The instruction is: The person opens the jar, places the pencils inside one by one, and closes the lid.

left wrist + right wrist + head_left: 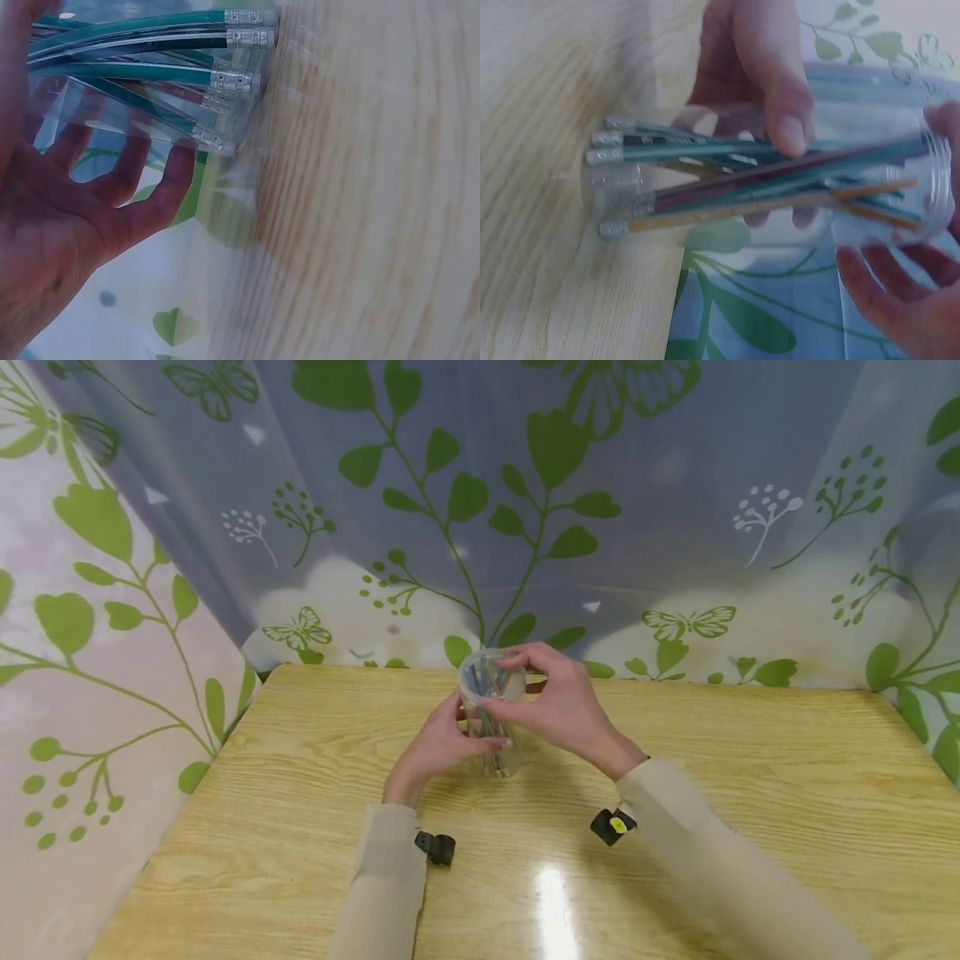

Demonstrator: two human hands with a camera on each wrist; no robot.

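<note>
A clear cylindrical jar (pixel 486 770) stands upright at the table's far middle, with several pencils (pixel 727 214) inside. They are teal, yellow and dark red, and their eraser ends point down, seen through the wall in both wrist views. My left hand (pixel 435 747) holds the jar's body, thumb across the near side and fingers around behind it. At the top, my right hand (pixel 561 702) grips the round translucent lid (pixel 480 683) by its rim, thumb on the near side and fingers on the far side. In the right wrist view, its fingertips (pixel 855 266) lie at the lid end.
The wooden table (pixel 285 760) runs back to a curtain (pixel 480 552) printed with leaves and butterflies. Another printed cloth (pixel 97 635) hangs along the left side. A small black wrist camera (pixel 437 847) sits by the left sleeve, another (pixel 611 825) by the right.
</note>
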